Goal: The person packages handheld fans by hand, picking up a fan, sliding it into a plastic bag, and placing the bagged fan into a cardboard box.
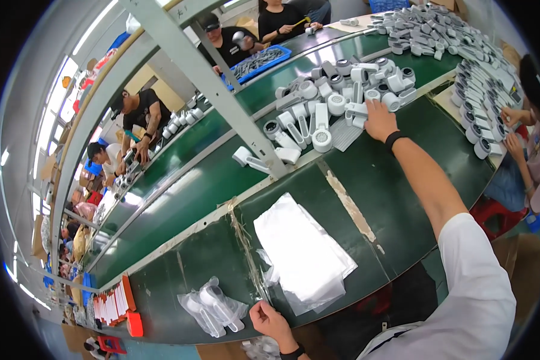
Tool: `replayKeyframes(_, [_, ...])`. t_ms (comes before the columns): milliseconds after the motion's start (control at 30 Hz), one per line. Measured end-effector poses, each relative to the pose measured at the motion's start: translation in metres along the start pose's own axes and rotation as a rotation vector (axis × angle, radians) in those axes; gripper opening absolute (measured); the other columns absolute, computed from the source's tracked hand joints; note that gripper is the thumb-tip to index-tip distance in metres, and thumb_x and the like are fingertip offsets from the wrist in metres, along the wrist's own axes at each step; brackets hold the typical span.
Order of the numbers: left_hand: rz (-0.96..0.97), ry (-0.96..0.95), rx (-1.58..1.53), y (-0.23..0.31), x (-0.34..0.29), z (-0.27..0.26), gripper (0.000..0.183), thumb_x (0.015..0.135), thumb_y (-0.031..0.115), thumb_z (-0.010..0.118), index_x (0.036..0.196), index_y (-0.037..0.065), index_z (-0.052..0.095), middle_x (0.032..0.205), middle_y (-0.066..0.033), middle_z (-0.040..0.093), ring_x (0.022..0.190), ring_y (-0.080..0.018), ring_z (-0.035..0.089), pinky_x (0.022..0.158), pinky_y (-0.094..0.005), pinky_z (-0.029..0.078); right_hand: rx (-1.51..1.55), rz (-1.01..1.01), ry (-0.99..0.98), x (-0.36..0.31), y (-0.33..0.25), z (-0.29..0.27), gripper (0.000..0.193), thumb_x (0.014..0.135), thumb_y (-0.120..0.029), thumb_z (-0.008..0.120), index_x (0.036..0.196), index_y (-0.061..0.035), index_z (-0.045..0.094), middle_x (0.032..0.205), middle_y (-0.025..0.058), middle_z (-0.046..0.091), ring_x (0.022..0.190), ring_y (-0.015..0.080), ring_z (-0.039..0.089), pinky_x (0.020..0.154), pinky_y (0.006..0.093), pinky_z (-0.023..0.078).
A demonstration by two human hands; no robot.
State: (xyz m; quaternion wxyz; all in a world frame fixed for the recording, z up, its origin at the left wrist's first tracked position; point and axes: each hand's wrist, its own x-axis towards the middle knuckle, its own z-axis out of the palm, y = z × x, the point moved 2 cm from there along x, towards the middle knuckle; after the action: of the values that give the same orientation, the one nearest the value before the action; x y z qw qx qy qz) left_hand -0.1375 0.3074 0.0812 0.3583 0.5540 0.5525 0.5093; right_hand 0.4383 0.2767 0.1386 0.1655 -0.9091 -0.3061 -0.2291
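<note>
My right hand [380, 123] reaches to the near edge of a heap of white handheld fans [321, 120], its fingers closed round one white fan [357, 110]. These fans have round grilled heads and slim handles. Close to the table's front edge, my left hand [271, 321] is curled closed; whether anything is in its fingers cannot be seen. Just left of that hand lie fans in clear plastic bags [212, 306]. A stack of white plastic bags [303, 249] is spread on the green table between my two arms.
A grey metal post [222, 96] rises beyond the table. Orange-edged cards [114, 300] stand at the left end. More fans [426, 30] cover the far right, where another person's hands [512, 129] work. Co-workers sit across the green conveyor [198, 174], near a blue tray [261, 65].
</note>
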Motion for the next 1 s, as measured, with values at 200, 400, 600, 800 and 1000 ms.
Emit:
replayKeyframes(200, [0.064, -0.011, -0.01, -0.007, 0.002, 0.003, 0.012, 0.094, 0.01, 0.058, 0.089, -0.001, 0.058, 0.071, -0.001, 0.053, 0.055, -0.0059, 0.047, 0.047, -0.0201, 0.036, -0.064, -0.098, -0.143, 0.005, 0.017, 0.025, 0.048, 0.084, -0.012, 0.057, 0.131, -0.007, 0.047, 0.115, 0.0165, 0.055, 0.099, 0.0344, 0.06, 0.081, 0.0461, 0.051])
replayKeyframes(400, [0.111, 0.002, -0.044, -0.016, 0.005, 0.004, 0.013, 0.095, 0.013, 0.058, 0.091, 0.0, 0.059, 0.066, -0.0002, 0.054, 0.053, -0.005, 0.046, 0.045, -0.0193, 0.035, 0.182, -0.08, -0.088, -0.018, 0.004, -0.011, 0.04, 0.091, -0.012, 0.055, 0.128, -0.0009, 0.05, 0.1, 0.0205, 0.061, 0.09, 0.0364, 0.062, 0.078, 0.0438, 0.05])
replayKeyframes(600, [0.109, -0.024, -0.096, -0.004, 0.003, 0.005, 0.013, 0.094, 0.012, 0.059, 0.095, 0.0, 0.06, 0.071, -0.0015, 0.056, 0.057, -0.0059, 0.048, 0.047, -0.0196, 0.038, 1.613, 0.426, -0.32, -0.108, -0.013, -0.094, 0.042, 0.093, -0.015, 0.054, 0.131, 0.0017, 0.047, 0.107, 0.0115, 0.063, 0.095, 0.0231, 0.066, 0.081, 0.0311, 0.054])
replayKeyframes(800, [0.83, -0.406, 0.214, 0.073, -0.046, 0.017, 0.025, 0.07, 0.002, 0.075, 0.093, 0.005, 0.065, 0.093, -0.0121, 0.063, 0.086, -0.0304, 0.058, 0.075, -0.0379, 0.047, 2.025, 0.323, -0.611, -0.228, -0.017, -0.176, 0.064, 0.069, -0.005, 0.064, 0.129, -0.0029, 0.041, 0.103, 0.0114, 0.06, 0.088, 0.028, 0.066, 0.075, 0.04, 0.056])
replayKeyframes(1000, [0.94, -0.509, 0.549, 0.08, -0.066, 0.043, 0.035, 0.068, 0.015, 0.081, 0.099, 0.008, 0.067, 0.101, -0.0082, 0.06, 0.092, -0.0297, 0.053, 0.08, -0.0398, 0.042, 1.928, 0.478, -0.732, -0.299, -0.024, -0.19, 0.053, 0.061, 0.0, 0.059, 0.113, -0.0009, 0.049, 0.082, 0.0102, 0.059, 0.062, 0.0229, 0.062, 0.058, 0.0349, 0.051])
